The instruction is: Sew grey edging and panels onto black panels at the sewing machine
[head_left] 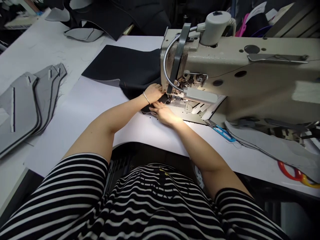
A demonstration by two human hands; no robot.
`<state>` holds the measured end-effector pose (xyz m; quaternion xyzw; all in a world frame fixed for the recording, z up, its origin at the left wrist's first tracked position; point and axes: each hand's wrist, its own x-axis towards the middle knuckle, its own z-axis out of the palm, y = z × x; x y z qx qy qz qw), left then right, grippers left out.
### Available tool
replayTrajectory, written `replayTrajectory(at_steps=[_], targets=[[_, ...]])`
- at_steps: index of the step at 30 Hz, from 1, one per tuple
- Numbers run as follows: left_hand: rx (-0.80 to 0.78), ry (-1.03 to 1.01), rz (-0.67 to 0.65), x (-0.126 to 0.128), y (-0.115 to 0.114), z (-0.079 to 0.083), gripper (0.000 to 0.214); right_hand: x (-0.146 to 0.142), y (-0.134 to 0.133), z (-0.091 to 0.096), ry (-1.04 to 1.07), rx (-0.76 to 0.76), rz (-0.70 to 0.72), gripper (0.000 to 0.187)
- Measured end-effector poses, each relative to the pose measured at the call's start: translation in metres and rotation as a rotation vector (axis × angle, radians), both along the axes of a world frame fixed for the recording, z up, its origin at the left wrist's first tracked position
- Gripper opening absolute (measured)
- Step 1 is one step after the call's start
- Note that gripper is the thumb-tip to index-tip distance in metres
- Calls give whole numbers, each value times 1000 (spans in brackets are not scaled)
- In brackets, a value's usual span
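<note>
A large piece of black fabric point(125, 63) with a pale underside lies on the white table, its near end folded up at the needle of the sewing machine point(237, 53). My left hand point(153, 93) presses on the fabric just left of the needle, its fingers partly hidden beside the machine head. Closer to me, my right hand point(163, 112) lies fairly flat on the fabric's front edge, fingers stretched toward the left. The machine's lamp point(201, 95) lights the presser foot area. What sits under my left fingertips is hidden.
Grey trimmed panels point(22, 106) lie stacked on the left. To the right of the machine bed are blue-handled thread snips point(223, 133), a grey fabric piece point(275, 143) and red-and-yellow scissors point(290, 171). More dark fabric point(107, 16) is heaped at the back.
</note>
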<state>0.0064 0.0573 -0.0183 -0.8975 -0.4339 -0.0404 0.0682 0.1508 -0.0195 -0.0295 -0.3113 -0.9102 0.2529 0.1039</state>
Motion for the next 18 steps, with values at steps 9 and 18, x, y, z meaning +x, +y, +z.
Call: replayTrajectory(at_steps=[9, 18], targets=[[-121, 142, 62, -27, -80, 12, 45, 65, 6, -12, 178, -111, 227, 57], [-203, 57, 200, 14, -78, 6, 50, 83, 16, -4, 86, -117, 100, 54]])
